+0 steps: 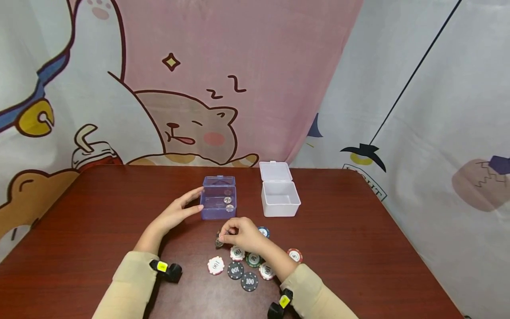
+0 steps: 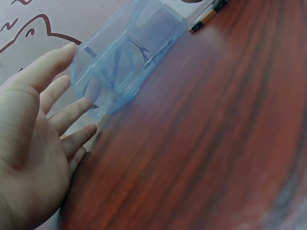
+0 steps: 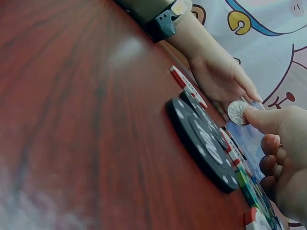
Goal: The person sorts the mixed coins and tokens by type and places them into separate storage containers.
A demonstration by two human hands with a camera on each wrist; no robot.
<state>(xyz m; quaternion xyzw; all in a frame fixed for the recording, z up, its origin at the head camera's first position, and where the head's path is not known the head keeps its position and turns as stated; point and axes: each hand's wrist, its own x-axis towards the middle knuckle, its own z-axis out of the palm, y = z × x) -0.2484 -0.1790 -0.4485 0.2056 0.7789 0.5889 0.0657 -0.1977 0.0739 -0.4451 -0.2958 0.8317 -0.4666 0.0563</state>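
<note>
The left hand (image 1: pixel 175 215) touches the left side of a translucent blue box (image 1: pixel 218 213) with straight, spread fingers; its lid stands raised at the back. Several silver coins (image 1: pixel 227 200) lie inside the box. In front of it, the right hand (image 1: pixel 244 235) pinches a silver coin (image 3: pixel 237 113) between thumb and fingers, just above the table. Seen from the left wrist, the left hand (image 2: pixel 43 124) has its fingertips at the blue box (image 2: pixel 129 52). The right wrist view shows the right hand (image 3: pixel 288 148) with its other fingers curled.
Several poker chips, among them a black chip (image 1: pixel 249 281), a white chip (image 1: pixel 216 265) and a red chip (image 1: pixel 295 255), lie in front of and around the right forearm. A white box (image 1: pixel 280 210) with its lid open stands to the right of the blue box on the brown table (image 1: pixel 350 248).
</note>
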